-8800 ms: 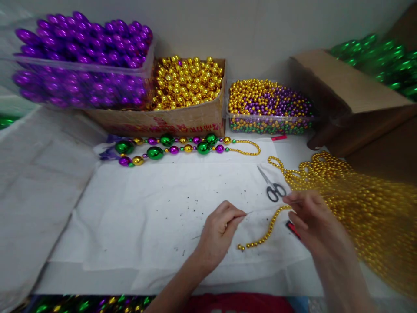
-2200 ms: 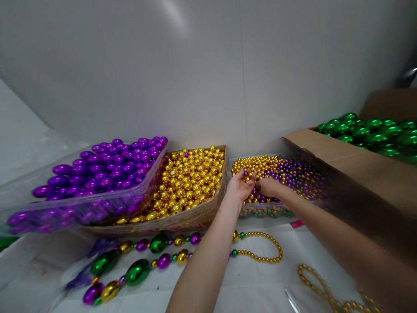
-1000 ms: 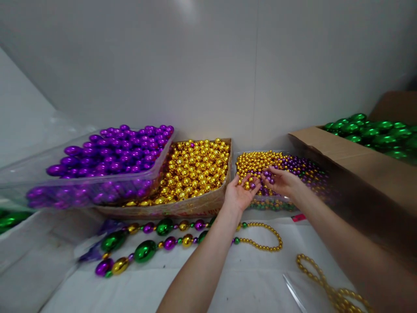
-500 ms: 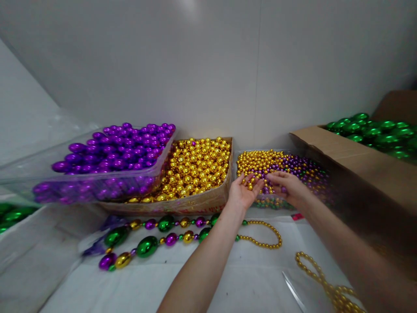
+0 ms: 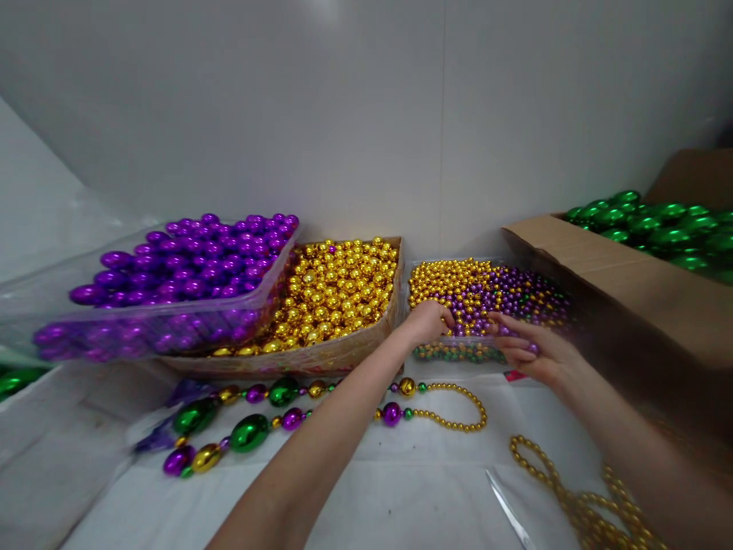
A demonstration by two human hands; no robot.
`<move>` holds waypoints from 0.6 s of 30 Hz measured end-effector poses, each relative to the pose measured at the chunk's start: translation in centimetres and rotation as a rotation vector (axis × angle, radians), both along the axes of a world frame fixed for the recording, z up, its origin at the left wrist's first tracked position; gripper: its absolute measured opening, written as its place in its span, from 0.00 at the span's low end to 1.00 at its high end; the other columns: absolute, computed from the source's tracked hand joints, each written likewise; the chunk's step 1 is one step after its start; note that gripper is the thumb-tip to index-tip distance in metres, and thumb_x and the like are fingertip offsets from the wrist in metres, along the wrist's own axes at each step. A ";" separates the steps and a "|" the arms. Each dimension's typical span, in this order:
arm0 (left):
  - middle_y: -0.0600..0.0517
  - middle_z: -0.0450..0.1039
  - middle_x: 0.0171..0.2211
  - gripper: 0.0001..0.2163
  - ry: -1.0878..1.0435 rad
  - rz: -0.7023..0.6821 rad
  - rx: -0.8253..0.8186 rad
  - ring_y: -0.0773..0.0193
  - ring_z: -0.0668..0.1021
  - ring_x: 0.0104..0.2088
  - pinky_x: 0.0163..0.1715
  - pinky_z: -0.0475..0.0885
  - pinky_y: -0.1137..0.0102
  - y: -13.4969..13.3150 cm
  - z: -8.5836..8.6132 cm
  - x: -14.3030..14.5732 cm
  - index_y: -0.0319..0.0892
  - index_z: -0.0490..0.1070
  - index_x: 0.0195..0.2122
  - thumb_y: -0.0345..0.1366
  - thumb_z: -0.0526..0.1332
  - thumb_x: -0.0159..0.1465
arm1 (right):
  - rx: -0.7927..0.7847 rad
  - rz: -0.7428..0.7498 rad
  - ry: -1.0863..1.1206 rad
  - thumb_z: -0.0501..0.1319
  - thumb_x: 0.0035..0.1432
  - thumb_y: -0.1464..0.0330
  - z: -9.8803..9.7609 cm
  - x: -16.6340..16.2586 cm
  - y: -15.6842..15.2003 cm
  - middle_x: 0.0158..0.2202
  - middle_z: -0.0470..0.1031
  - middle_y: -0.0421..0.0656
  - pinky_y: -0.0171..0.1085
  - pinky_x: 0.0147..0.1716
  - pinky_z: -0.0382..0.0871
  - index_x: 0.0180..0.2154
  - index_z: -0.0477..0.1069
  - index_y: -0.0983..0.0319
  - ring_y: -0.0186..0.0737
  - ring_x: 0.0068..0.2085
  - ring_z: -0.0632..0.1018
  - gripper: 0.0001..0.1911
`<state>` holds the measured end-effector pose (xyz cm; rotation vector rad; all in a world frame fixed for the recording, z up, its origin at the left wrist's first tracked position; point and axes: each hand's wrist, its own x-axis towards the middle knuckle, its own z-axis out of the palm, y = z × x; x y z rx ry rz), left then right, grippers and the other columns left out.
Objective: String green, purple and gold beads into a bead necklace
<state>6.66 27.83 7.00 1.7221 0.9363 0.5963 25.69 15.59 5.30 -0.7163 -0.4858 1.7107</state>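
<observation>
My left hand [image 5: 427, 321] is knuckles-up at the near left corner of a clear tray [image 5: 458, 353] of small gold, purple and green beads [image 5: 486, 286], with its fingers curled down among them. My right hand [image 5: 530, 353] hovers at the tray's near edge with its fingers stretched out to the left. A few purple beads lie against its fingers. The two hands are about a hand's width apart.
A cardboard box of larger gold beads [image 5: 337, 294] and a clear tray of big purple beads [image 5: 183, 267] stand to the left. A box of green beads [image 5: 647, 229] stands to the right. On the white cloth lie a finished necklace [image 5: 286, 416], gold bead strands [image 5: 550, 473] and a scissors blade [image 5: 507, 512].
My left hand has turned from palm-up with beads in it to knuckles-up, curled into the tray. My right hand has drawn back toward the near right edge of the tray.
</observation>
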 end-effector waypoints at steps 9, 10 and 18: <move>0.54 0.68 0.17 0.12 0.221 -0.186 0.306 0.59 0.73 0.32 0.40 0.65 0.70 0.4 1.1 1.6 0.43 0.72 0.13 0.17 0.65 0.39 | 0.013 0.017 -0.147 0.64 0.53 0.72 0.3 -3.3 -4.5 0.28 0.70 0.38 0.21 0.09 0.47 0.38 0.71 0.63 0.19 0.15 0.57 0.09; 0.54 0.70 0.19 0.11 0.203 -0.185 0.326 0.59 0.73 0.33 0.40 0.65 0.70 0.0 1.3 1.4 0.43 0.73 0.15 0.19 0.66 0.41 | 0.010 0.050 -0.204 0.64 0.52 0.71 -0.1 -4.4 -5.7 0.27 0.71 0.38 0.22 0.09 0.45 0.38 0.71 0.63 0.20 0.14 0.56 0.09; 0.51 0.74 0.32 0.07 -0.013 -0.139 0.092 0.64 0.73 0.33 0.35 0.66 0.72 -12.8 -2.4 -6.9 0.41 0.75 0.35 0.38 0.62 0.59 | 0.329 0.239 -1.475 0.54 0.56 0.73 -7.8 -11.7 -17.5 0.35 0.74 0.41 0.36 0.33 0.66 0.38 0.72 0.56 0.40 0.35 0.76 0.10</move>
